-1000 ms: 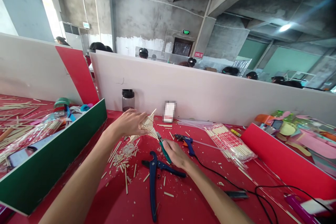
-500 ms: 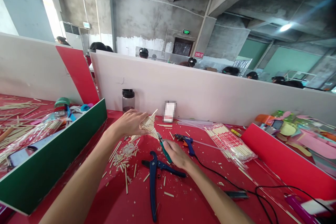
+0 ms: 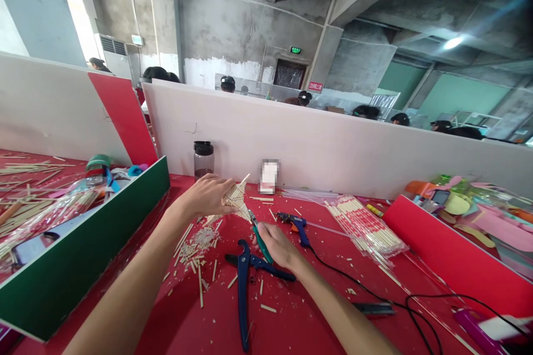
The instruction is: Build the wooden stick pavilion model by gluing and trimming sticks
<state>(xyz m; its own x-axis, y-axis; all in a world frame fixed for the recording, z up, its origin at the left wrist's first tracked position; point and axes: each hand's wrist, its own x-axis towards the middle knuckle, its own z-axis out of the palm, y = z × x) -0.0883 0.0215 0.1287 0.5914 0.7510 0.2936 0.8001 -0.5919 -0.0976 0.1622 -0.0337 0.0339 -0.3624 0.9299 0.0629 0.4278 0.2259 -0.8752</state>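
Note:
My left hand (image 3: 208, 195) is closed around a small model built of pale wooden sticks (image 3: 236, 197), held above the table. In my right hand (image 3: 278, 243) are green-handled pliers (image 3: 261, 244), their jaws pointing at the lower right edge of the stick model. Whether the jaws touch it I cannot tell. Below my hands lies a dark blue pipe cutter (image 3: 243, 294) with its handles spread. A blue glue gun (image 3: 296, 224) rests just beyond my right hand. Cut stick pieces and scraps (image 3: 200, 241) are piled under my left hand.
Bundled sticks in plastic wrap (image 3: 366, 224) lie right of the glue gun, whose black cord (image 3: 345, 272) runs right. A green divider (image 3: 91, 249) and a red divider (image 3: 462, 249) flank the red table. A bottle (image 3: 204, 160) stands by the white partition (image 3: 333, 150). Several people sit beyond.
The pliers and my right hand have shifted very slightly, and the pliers' handles look a little farther apart. My left hand and the stick model have stayed in place.

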